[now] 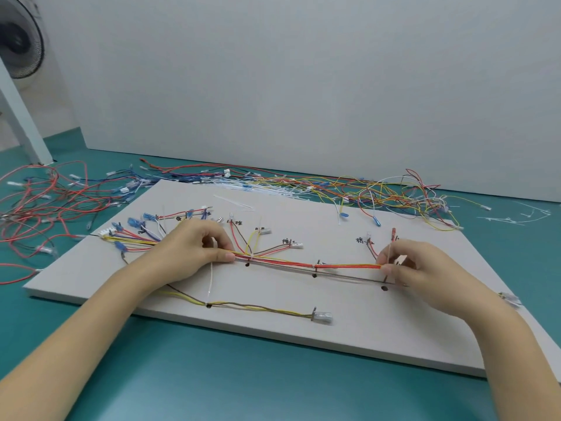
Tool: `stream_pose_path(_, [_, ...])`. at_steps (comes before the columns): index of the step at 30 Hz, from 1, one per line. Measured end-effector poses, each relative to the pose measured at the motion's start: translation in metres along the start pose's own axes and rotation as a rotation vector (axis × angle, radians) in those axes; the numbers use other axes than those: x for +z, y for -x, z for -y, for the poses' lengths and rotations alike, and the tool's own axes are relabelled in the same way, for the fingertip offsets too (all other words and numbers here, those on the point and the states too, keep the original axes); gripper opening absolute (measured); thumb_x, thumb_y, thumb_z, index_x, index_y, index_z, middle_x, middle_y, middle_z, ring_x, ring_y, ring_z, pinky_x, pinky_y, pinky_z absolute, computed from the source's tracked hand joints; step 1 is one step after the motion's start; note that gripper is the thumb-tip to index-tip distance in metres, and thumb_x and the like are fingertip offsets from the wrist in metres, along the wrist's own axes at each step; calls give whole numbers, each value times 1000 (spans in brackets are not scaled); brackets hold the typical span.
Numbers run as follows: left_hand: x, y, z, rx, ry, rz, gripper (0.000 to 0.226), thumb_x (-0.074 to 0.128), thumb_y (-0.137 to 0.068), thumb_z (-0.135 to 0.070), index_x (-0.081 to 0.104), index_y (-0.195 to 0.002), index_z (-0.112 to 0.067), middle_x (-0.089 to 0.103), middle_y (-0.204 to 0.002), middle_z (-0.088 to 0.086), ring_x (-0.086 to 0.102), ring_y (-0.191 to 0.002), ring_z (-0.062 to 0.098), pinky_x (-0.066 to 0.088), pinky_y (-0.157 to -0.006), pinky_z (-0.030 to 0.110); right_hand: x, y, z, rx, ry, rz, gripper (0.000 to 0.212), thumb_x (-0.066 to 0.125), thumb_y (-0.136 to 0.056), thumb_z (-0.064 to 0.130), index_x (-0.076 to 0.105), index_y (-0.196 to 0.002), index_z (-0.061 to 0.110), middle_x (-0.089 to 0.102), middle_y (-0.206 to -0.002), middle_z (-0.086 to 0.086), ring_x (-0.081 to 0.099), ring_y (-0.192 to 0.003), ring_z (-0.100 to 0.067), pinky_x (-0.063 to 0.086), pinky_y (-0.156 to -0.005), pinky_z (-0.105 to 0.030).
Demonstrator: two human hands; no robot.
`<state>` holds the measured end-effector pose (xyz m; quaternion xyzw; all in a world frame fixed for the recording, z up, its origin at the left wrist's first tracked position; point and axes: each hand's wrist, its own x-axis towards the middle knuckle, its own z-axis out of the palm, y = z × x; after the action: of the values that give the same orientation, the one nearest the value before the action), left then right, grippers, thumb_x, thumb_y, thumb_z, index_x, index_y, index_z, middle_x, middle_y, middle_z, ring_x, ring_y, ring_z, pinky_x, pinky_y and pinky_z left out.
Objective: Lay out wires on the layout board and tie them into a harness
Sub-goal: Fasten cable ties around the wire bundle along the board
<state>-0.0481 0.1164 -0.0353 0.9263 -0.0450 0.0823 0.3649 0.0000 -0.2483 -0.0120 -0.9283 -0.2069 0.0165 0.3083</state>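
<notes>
The head view shows a grey board (303, 323) lying flat on a teal table (212, 384), with the person's two bare forearms reaching onto it from the near edge. The bundle (282, 262), a run of red, yellow and orange wires, stretches left to right across the middle of the board, just above a row of dark holes. The left hand (194, 253) pinches the bundle at its left end between thumb and curled fingers. The right hand (416, 268) pinches the bundle's right end, and a thin white cable tie (387, 253) rises from between its fingertips. Two white ties already circle the bundle, one near the left hand and one about midway. To the left of the left hand, wires fan out toward blue terminals (136, 221) and a white connector (107, 231). Short branches leave the bundle upward to small white plugs beside black handwritten labels. A brown and yellow pair (258, 308) runs along the near part of the board to a clear plug (322, 316). Loose wires (379, 189) lie heaped on the table along the board's far edge, and more red ones (45, 202) at far left. A fan (18, 41) stands at the upper left against the white wall (303, 86).
</notes>
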Motion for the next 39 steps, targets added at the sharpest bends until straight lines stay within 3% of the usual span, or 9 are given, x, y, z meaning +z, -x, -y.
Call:
stream_pose_path(6, [2,2,1,48,-8,-18,11,79,-78,-13,71,-73,-19,65,-76,-3,53,-72,23,38,-63,20,2,-1,4,-67,-53,-119,24,60,-92,5,61,-80,25,58,-88,3,49,-71,-8,36,-64,-10])
stream_pose_path(12, [-2,1,-3,52,71,-122,17,74,-83,-12,67,-74,-24,64,-76,-7,50,-69,12,35,-60,9,2,-4,7,-139,-91,-282,15,60,-91,3,65,-84,16,58,-87,8,46,-73,6,33,-63,-6])
stream_pose_path(16, [0,0,-6,47,64,-157,15,71,-86,-14,67,-76,-25,64,-76,-7,49,-66,7,37,-60,10,1,-9,5,-92,-147,-219,18,64,-88,1,67,-83,18,60,-89,8,47,-63,0,38,-61,-9])
stream_pose_path(21, [-6,3,-6,17,-32,-142,13,84,-73,-22,71,-79,-25,66,-82,-7,56,-79,9,43,-70,20,-4,-5,-10,14,-67,-149,47,64,-79,-10,52,-90,35,54,-106,2,48,-62,-15,36,-58,-24])
stream_pose_path(25, [-11,5,-3,7,-155,-100,18,88,-67,-25,75,-80,-23,66,-81,-12,56,-85,-3,40,-68,6,-16,-2,-30,139,12,-233,28,71,-80,-1,59,-88,24,56,-100,-4,49,-69,-13,35,-60,-26])
stream_pose_path(28, [-10,6,-5,14,-207,-121,12,86,-70,-27,75,-75,-28,66,-75,-18,53,-85,0,39,-70,15,-26,-1,-40,202,-22,-343,19,75,-79,6,65,-76,22,62,-88,-5,49,-64,-21,35,-56,-27])
stream_pose_path(30, [-9,6,-6,22,-224,-150,12,86,-70,-27,75,-74,-31,64,-72,-18,52,-83,3,39,-72,29,-29,0,-41,231,-30,-384,15,74,-81,9,73,-74,22,65,-77,3,49,-64,-14,34,-55,-25])
stream_pose_path(35, [-11,5,0,48,10,-198,23,85,-70,-16,72,-65,-34,70,-67,-17,62,-69,1,44,-62,10,-27,-14,-33,227,129,-440,15,68,-89,15,78,-98,23,66,-88,-2,50,-102,-27,35,-87,-38])
stream_pose_path(39, [-5,2,1,86,-28,-334,17,83,-74,-16,72,-70,-29,68,-65,-12,61,-69,6,48,-69,21,-19,-33,-25,189,324,-448,24,57,-95,20,75,-105,33,59,-89,3,45,-105,-32,26,-86,-39])
